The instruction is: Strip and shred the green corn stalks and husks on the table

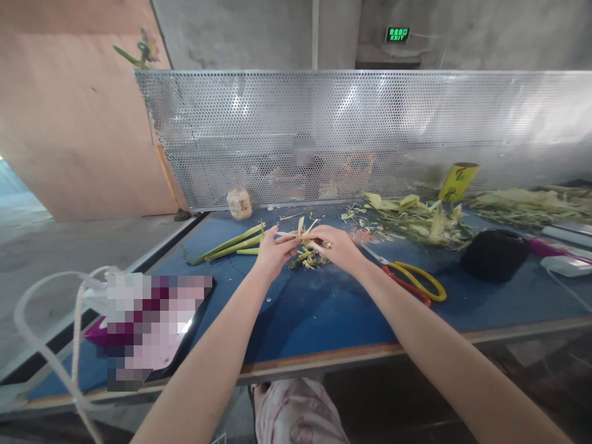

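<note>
concrete wall [245,37], "exit" sign [398,34] (hands [274,250] [333,242] pinching strips [301,224])

Pale strips [301,226]: partly hidden by left hand [274,253] and right hand [335,245].
Pink-faced object [173,339], 8 o'clock: blurred by pixelation.
Scissors [398,267], 4 o'clock: partly covered by the right forearm [430,348].
Perforated panel [259,111], 12 o'clock: the view behind is blurred by its holes.
Leaf heap [531,206], 3 o'clock: cut off by the view's edge.
</note>
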The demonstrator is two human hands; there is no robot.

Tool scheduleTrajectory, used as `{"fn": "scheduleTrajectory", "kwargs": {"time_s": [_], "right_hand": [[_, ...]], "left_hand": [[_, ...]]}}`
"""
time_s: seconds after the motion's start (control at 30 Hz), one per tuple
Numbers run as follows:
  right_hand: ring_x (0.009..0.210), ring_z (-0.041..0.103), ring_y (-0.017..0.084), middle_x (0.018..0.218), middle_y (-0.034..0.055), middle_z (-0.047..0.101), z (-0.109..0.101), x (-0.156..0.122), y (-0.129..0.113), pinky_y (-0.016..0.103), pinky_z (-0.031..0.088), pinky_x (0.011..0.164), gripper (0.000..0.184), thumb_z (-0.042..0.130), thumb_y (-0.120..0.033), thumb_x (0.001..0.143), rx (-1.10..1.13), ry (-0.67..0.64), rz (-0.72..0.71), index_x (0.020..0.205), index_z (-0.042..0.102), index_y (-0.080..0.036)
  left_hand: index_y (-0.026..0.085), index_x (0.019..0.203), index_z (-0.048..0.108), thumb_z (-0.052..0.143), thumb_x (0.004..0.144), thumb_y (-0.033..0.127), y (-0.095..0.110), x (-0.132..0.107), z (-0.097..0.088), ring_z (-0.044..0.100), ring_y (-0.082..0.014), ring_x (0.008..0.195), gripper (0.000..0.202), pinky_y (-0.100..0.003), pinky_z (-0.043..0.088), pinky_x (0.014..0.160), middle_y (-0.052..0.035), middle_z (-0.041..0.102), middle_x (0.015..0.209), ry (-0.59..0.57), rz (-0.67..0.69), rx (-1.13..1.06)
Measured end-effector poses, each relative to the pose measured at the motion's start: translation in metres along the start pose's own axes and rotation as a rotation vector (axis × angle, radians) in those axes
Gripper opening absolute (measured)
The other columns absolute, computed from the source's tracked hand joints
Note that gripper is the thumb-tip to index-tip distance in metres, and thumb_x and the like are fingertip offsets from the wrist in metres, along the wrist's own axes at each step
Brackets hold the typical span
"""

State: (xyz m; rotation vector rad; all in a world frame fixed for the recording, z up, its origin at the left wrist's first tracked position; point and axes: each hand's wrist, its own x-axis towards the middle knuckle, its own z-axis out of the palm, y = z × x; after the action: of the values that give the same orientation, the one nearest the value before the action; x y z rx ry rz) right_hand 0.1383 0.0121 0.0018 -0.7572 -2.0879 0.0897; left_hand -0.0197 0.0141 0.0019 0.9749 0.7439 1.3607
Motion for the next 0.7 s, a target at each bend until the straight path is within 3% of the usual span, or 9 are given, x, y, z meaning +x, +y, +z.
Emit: {"fn": "scheduleTrajectory", "kwargs": {"time_s": [0.2,0.27,0.43,0.57,0.7], "right_hand": [[0.088,0.05,0.018,0.09,0.009,0.058,0.006,-0.002,-0.005,0.034,0.042,0.081,0.025,0.035,-0.014,0.084,-0.309,-0.065,-0.243,0.094,0.058,-0.017],[0.09,0.048,0.02,0.092,0.01,0.057,0.008,-0.002,-0.008,0.036,0.041,0.083,0.024,0.035,-0.014,0.085,-0.369,-0.051,-0.253,0.098,0.055,-0.016],[0.095,0.047,0.022,0.097,0.0094,0.054,0.008,-0.003,-0.009,0.039,0.041,0.083,0.029,0.05,-0.022,0.079,-0.253,0.118,-0.044,0.107,0.046,-0.019],[0.088,0.052,0.02,0.086,0.0058,0.056,0.005,-0.004,-0.008,0.035,0.044,0.077,0.026,0.053,-0.025,0.077,-0.122,0.113,0.084,0.101,0.046,-0.021],[0.083,0.055,0.017,0.083,0.0027,0.057,0.006,-0.004,-0.012,0.032,0.045,0.075,0.02,0.051,-0.022,0.077,-0.004,0.085,0.155,0.097,0.047,-0.022]], "left_hand": [[0.009,0.132,0.01,0.06,0.062,-0.003,-0.007,0.003,-0.002,0.05,-0.0054,0.046,0.087,-0.018,0.037,0.044,-0.0044,0.066,0.075,0.009,0.085,0.082],[0.007,0.132,0.01,0.06,0.061,-0.003,-0.007,0.002,-0.002,0.048,-0.0052,0.045,0.087,-0.018,0.037,0.044,-0.0021,0.065,0.07,0.003,0.084,0.061],[0.008,0.132,0.009,0.065,0.059,0.0,-0.004,-0.001,0.003,0.052,-0.0076,0.05,0.093,-0.019,0.037,0.046,-0.0026,0.065,0.069,-0.026,0.073,0.022],[0.007,0.133,0.007,0.067,0.057,0.001,-0.004,0.0,0.003,0.054,-0.0096,0.055,0.097,-0.02,0.036,0.047,-0.0065,0.067,0.075,-0.037,0.091,0.019],[0.008,0.134,0.005,0.067,0.058,0.002,-0.006,0.002,0.001,0.053,-0.0088,0.053,0.097,-0.019,0.035,0.046,-0.0051,0.066,0.072,-0.023,0.117,0.003]]}}
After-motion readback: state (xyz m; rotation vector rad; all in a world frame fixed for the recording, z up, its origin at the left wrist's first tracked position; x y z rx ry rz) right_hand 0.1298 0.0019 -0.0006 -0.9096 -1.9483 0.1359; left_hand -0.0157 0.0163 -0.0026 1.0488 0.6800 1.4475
